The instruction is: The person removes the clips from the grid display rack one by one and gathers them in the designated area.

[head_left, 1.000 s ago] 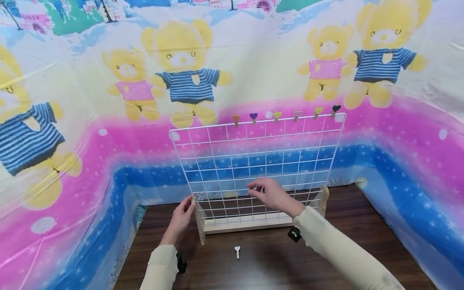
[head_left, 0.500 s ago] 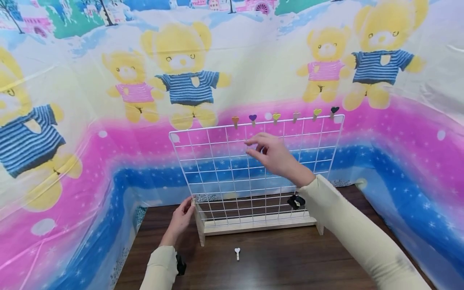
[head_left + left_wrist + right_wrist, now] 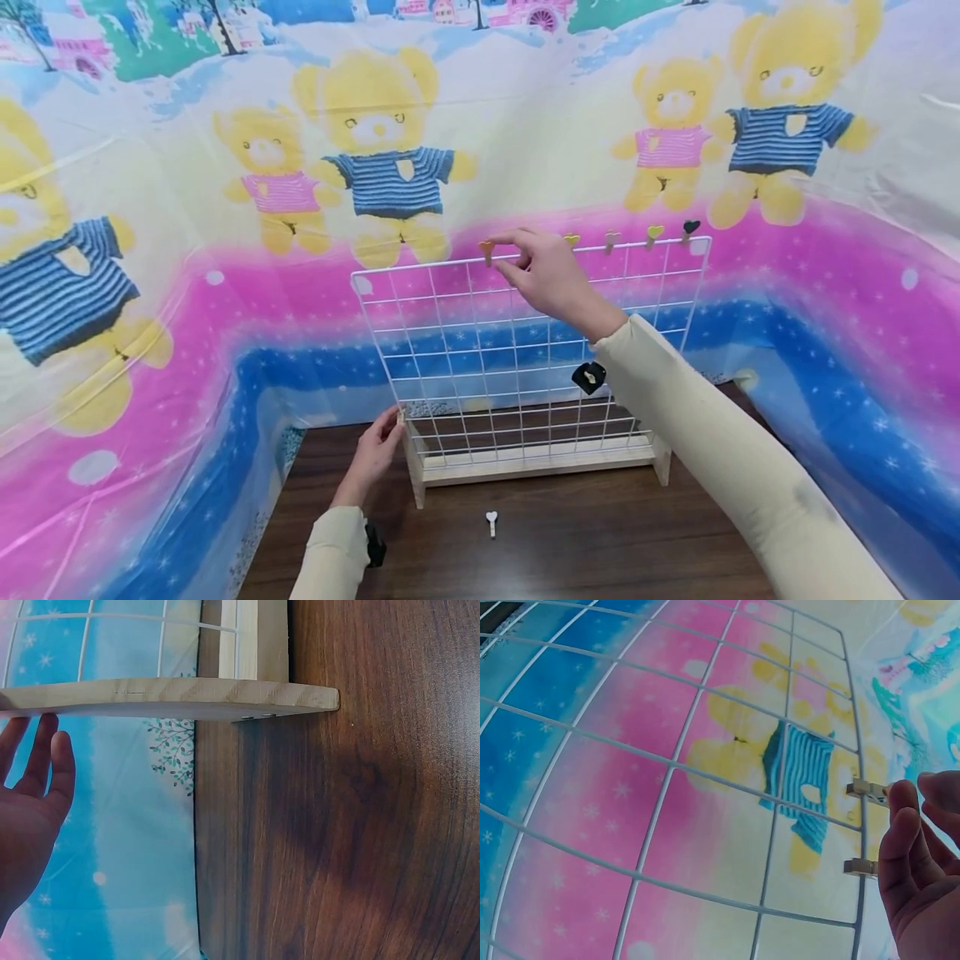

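A white wire grid panel (image 3: 450,358) stands upright in a wooden stand (image 3: 540,467). Small heart-topped clothespins sit along its top rail. My right hand (image 3: 551,271) is raised at the rail, thumb and forefinger apart beside the orange heart clothespin (image 3: 487,250); whether they touch it is unclear. In the right wrist view, fingers (image 3: 904,825) are close to the end of one clothespin (image 3: 866,789), with another clothespin (image 3: 860,867) beside it. My left hand (image 3: 375,446) holds the stand's left upright near its top; several fingers (image 3: 61,761) lie by its outer side.
A white heart clothespin (image 3: 492,522) lies on the dark wooden table (image 3: 585,542) in front of the stand. Yellow (image 3: 656,232) and dark (image 3: 692,226) heart clothespins are farther right on the rail. A bear-printed cloth (image 3: 510,150) hangs behind and at the sides.
My right hand has risen from in front of the lower grid to the top rail, near the orange clothespin, now covering the purple one. My left hand stays at the stand.
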Tool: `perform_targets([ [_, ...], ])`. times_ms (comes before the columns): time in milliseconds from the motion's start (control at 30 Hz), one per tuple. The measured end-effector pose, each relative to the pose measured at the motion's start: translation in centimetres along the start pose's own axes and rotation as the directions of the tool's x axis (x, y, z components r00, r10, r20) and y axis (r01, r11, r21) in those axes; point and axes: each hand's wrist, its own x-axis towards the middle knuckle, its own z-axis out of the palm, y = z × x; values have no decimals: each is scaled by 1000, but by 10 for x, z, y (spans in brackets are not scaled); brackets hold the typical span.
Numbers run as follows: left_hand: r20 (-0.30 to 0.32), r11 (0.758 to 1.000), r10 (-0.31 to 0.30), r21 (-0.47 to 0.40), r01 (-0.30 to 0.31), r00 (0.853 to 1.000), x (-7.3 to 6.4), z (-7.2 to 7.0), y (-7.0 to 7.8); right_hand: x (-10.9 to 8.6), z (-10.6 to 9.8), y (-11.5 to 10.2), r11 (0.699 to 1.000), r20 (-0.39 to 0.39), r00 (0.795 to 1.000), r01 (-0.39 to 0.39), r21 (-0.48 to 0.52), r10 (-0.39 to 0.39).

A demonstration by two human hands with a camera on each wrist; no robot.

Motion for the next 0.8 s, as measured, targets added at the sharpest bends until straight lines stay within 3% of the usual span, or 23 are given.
perform_targets([
  [133, 8, 1000, 25, -8, -25, 1000, 2, 0, -3, 6, 3, -1, 998, 13, 999, -37, -41, 38],
  [267, 17, 1000, 12, -22, -12, 1000, 3, -1, -3, 11, 5, -3, 995, 39, 996, -72, -64, 75],
  [567, 0, 1000, 20, -4, -20, 1000, 2, -1, -1, 18, 9, -5, 988, 98, 984, -151, 14, 149],
  [800, 14, 1000, 15, -27, -15, 1000, 1, -1, -1, 19, 10, -5, 984, 78, 983, -169, 58, 164],
])
